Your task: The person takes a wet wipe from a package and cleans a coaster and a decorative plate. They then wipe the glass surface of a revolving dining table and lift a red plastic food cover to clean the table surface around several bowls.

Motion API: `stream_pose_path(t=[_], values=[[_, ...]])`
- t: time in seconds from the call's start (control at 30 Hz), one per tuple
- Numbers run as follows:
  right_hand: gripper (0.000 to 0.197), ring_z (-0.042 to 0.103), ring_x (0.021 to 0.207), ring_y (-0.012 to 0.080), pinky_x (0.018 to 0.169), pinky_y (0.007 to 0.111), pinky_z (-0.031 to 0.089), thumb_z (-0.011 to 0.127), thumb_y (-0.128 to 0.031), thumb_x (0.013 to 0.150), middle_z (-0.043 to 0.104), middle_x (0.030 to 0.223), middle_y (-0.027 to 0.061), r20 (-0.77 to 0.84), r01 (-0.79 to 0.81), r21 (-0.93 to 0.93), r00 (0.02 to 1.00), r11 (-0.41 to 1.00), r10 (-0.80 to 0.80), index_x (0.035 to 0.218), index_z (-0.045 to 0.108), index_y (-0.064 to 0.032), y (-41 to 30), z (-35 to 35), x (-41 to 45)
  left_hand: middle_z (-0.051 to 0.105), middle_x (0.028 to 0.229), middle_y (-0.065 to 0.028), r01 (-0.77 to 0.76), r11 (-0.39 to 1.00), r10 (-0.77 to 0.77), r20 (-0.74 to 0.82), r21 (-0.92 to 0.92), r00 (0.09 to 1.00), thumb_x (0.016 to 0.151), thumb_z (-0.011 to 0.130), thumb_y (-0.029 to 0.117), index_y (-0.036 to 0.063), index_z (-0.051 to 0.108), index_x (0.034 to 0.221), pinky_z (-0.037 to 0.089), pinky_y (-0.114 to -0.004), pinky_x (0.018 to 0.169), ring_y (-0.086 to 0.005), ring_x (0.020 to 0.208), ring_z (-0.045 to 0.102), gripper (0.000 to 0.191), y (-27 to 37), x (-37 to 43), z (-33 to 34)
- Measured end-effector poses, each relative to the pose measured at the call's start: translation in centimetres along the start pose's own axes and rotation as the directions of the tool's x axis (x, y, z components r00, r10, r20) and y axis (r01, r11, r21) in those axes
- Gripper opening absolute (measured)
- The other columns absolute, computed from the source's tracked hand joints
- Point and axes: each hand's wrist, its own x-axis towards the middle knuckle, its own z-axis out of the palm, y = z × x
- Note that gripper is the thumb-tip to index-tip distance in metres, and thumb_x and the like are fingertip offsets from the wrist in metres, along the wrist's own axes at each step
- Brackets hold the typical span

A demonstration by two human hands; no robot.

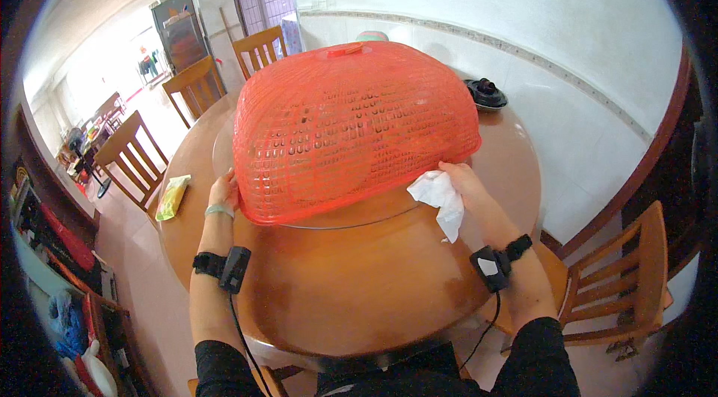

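Observation:
A large red plastic mesh food cover (353, 127) stands over the middle of the round wooden table (359, 285). My left hand (225, 190) grips the cover's rim at its left end. At the right part of the front rim is my right hand (461, 181), holding a crumpled white tissue (440, 200) that hangs below its fingers. The right fingertips meet the rim, also in that hand's hold. Whatever lies beneath the cover is blurred by the mesh. Whether the rim rests on the table or is slightly raised, I cannot tell.
A yellow-green soft packet (174, 198) lies near the table's left edge. Behind the cover, at right, sits a dark lidded dish (487, 95) by the wall. Wooden chairs (132, 158) line the left side, and another chair (617, 279) stands close at right.

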Motion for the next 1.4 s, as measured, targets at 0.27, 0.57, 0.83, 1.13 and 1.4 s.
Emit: stream_pose_path(t=[0.27, 0.57, 0.83, 1.13, 1.4], values=[[0.031, 0.057, 0.061, 0.0216, 0.053, 0.032, 0.043, 0.051, -0.022, 0.078, 0.058, 0.072, 0.0134, 0.017, 0.045, -0.244, 0.999, 0.969, -0.042, 0.081, 0.056, 0.0091, 0.6, 0.8, 2.6, 0.051, 0.096, -0.01, -0.309, 0.536, 0.518, -0.017, 0.785, 0.855, 0.076, 0.045, 0.01, -0.0032, 0.038, 0.115, 0.037, -0.02, 0.055, -0.0145, 0.075, 0.05, 0.041, 1.7, -1.1, -2.9], [0.029, 0.058, 0.063, 0.0186, 0.055, 0.029, 0.047, 0.054, -0.023, 0.077, 0.06, 0.074, 0.0114, 0.049, 0.017, -0.234, 0.999, 0.972, -0.005, 0.083, 0.056, 0.0049, 1.8, -0.1, 4.9, 0.055, 0.092, -0.0178, -0.254, 0.383, 0.177, 0.199, 0.888, 0.964, 0.076, 0.044, 0.001, -0.0064, 0.049, 0.096, 0.046, -0.033, 0.069, -0.0232, 0.08, 0.054, 0.023, -0.7, -2.7, -8.7], [0.024, 0.057, 0.076, 0.0202, 0.068, 0.029, 0.046, 0.049, -0.007, 0.078, 0.056, 0.092, 0.0135, 0.017, 0.649, -0.275, 0.741, 0.709, -0.672, 0.099, 0.048, 0.006, -1.6, 1.9, -4.5, 0.054, 0.089, -0.013, 0.036, 0.964, -0.02, -0.066, 0.263, 0.998, 0.08, 0.041, 0.001, -0.0037, 0.05, 0.091, 0.049, -0.033, 0.072, -0.0224, 0.079, 0.054, 0.016, -2.1, -5.4, -2.3], [0.025, 0.036, 0.113, 0.0329, 0.095, 0.041, 0.024, 0.045, -0.007, 0.079, 0.044, 0.113, 0.0217, 0.674, 0.818, -0.569, 0.519, 0.078, -0.525, 0.103, 0.049, 0.002, 4.2, 9.7, -7.9, 0.054, 0.085, -0.0139, 0.066, 0.976, -0.07, 0.015, 0.207, 0.997, 0.081, 0.041, 0.002, -0.0038, 0.047, 0.091, 0.049, -0.033, 0.069, -0.0244, 0.078, 0.056, 0.013, -5.1, -7.0, -1.1], [0.028, 0.037, 0.111, 0.034, 0.092, 0.04, 0.029, 0.047, -0.011, 0.079, 0.045, 0.113, 0.0213, 0.787, 0.893, -0.45, 0.394, -0.004, -0.475, 0.105, 0.048, 0.0008, 5.0, 13.9, -8.9, 0.055, 0.095, -0.0133, 0.14, 0.958, -0.176, 0.13, 0.249, 0.976, 0.085, 0.037, 0.008, -0.0051, 0.046, 0.098, 0.048, -0.027, 0.073, -0.0206, 0.084, 0.056, 0.021, -6.3, -8.4, 0.1]])
